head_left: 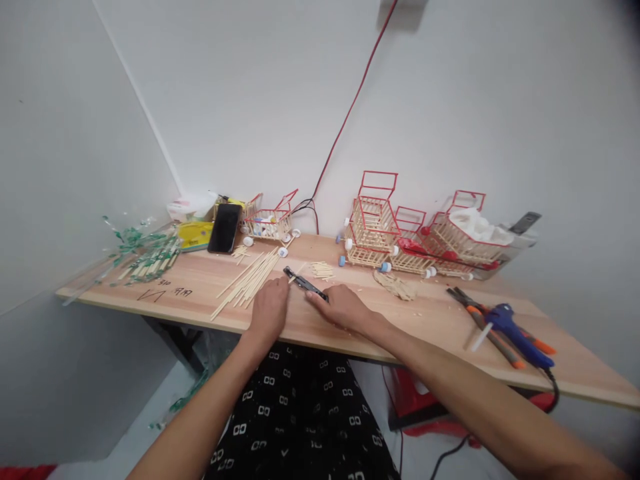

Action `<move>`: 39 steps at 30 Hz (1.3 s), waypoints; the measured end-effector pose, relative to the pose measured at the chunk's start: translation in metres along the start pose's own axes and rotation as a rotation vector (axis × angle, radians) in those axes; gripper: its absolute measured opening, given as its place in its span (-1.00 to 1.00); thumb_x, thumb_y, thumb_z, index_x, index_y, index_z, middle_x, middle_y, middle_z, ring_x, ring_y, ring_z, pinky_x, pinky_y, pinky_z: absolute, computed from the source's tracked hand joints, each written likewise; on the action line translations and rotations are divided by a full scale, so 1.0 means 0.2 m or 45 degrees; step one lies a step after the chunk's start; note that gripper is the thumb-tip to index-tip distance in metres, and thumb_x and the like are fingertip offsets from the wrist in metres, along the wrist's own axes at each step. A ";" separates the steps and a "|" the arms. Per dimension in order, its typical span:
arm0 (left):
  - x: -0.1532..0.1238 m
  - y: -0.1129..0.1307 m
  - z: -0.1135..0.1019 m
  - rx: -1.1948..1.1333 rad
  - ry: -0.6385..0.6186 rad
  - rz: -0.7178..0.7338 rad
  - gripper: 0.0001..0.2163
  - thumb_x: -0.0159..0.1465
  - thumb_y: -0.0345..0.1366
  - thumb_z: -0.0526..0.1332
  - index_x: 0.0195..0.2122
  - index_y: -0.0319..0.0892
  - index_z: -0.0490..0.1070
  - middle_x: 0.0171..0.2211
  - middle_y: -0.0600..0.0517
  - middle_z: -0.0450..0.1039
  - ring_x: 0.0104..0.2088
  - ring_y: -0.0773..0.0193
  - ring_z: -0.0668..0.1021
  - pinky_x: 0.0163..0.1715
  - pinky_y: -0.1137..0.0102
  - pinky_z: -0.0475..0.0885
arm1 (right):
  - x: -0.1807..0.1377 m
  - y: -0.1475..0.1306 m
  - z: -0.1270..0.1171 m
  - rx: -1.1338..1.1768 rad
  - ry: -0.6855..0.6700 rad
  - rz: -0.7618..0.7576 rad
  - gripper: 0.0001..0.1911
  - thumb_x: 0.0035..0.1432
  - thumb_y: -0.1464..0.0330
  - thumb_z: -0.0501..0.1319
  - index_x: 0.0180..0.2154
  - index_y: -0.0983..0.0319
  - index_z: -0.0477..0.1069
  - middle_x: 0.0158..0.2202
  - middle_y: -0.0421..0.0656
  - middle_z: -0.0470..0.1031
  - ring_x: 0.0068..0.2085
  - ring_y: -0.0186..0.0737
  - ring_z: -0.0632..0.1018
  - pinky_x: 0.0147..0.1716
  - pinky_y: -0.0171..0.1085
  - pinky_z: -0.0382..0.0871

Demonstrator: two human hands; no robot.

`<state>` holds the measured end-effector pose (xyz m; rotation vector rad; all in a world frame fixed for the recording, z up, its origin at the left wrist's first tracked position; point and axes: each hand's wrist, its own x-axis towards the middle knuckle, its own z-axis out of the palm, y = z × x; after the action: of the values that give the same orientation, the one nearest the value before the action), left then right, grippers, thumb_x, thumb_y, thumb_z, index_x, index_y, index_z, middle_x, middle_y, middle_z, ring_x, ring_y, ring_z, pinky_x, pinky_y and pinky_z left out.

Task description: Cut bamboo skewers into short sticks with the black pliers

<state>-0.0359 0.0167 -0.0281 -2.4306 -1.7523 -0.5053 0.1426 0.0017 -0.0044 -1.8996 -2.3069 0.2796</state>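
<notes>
1. White walls meet in a corner behind a pale wooden desk; a red cable runs down the wall to the desk's back edge.
2. At the front edge, the right hand is closed around the handle of a black cutter, whose tip points back and left, away from the person.
3. The left hand lies palm down just beside the cutter with its fingers curled under. I cannot tell whether it pinches anything.
4. Loose sticks fan out on the desk, their near ends close to the left hand.
5. Handling, as a judgement: the cutter looks stiff, small and light for a metal tool, and is best gripped by the handles, well back from the tip. The sticks look very light, thin and easy to snap or roll, so each is best pinched near the middle.
6. A heap of cut bits lies just behind the cutter.
7. Further back stand stick carts with red frames, and a dark phone leans to the left.
8. Green wrappers litter the left end. A blue glue gun and orange-handled pliers lie at the right, well apart from both hands.
</notes>
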 end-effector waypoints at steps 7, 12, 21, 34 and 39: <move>0.00 -0.01 0.03 -0.030 0.106 -0.046 -0.81 0.36 -0.44 -0.07 -0.16 -0.22 0.32 -0.31 -0.12 0.46 -0.18 0.11 0.51 -0.27 0.34 0.34 | -0.01 0.00 0.01 0.037 0.065 0.031 -0.20 0.23 -0.16 -0.21 -0.32 0.31 0.54 -0.33 0.07 0.59 -0.33 -0.09 0.55 -0.39 -0.27 0.21; 0.00 -0.01 0.02 -0.008 0.098 -0.068 -0.84 0.36 -0.41 -0.06 -0.19 -0.20 0.30 -0.34 -0.08 0.45 -0.25 0.11 0.52 -0.33 0.34 0.32 | 0.00 0.00 0.02 0.059 0.072 0.018 -0.17 0.21 -0.18 -0.23 -0.35 0.32 0.54 -0.34 0.09 0.59 -0.32 -0.09 0.55 -0.39 -0.28 0.22; 0.01 -0.01 0.00 -0.037 0.095 -0.057 -0.86 0.33 -0.44 -0.04 -0.21 -0.20 0.28 -0.35 -0.07 0.47 -0.27 0.11 0.53 -0.34 0.34 0.30 | 0.01 0.01 0.02 0.113 0.048 0.035 -0.18 0.21 -0.18 -0.21 -0.40 0.31 0.53 -0.39 0.05 0.58 -0.39 -0.13 0.52 -0.46 -0.28 0.16; 0.01 -0.02 0.04 -0.081 0.115 -0.004 -0.81 0.38 -0.37 -0.08 -0.26 -0.20 0.30 -0.39 -0.08 0.48 -0.29 0.14 0.54 -0.35 0.36 0.27 | -0.01 -0.01 -0.03 0.058 -0.050 0.102 -0.21 0.18 -0.19 -0.16 -0.36 0.31 0.54 -0.37 0.09 0.58 -0.36 -0.08 0.56 -0.45 -0.28 0.20; 0.07 0.01 0.03 -0.101 0.160 0.038 -0.82 0.37 -0.39 -0.07 -0.22 -0.20 0.30 -0.38 -0.07 0.48 -0.32 0.13 0.54 -0.36 0.36 0.28 | 0.02 0.04 -0.07 0.024 0.009 0.108 -0.23 0.18 -0.18 -0.13 -0.32 0.31 0.54 -0.34 0.11 0.59 -0.32 -0.03 0.57 -0.41 -0.26 0.24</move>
<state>-0.0283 0.0309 -0.0280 -2.4147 -1.6743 -0.7204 0.1529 0.0070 0.0064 -1.9892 -2.2146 0.3024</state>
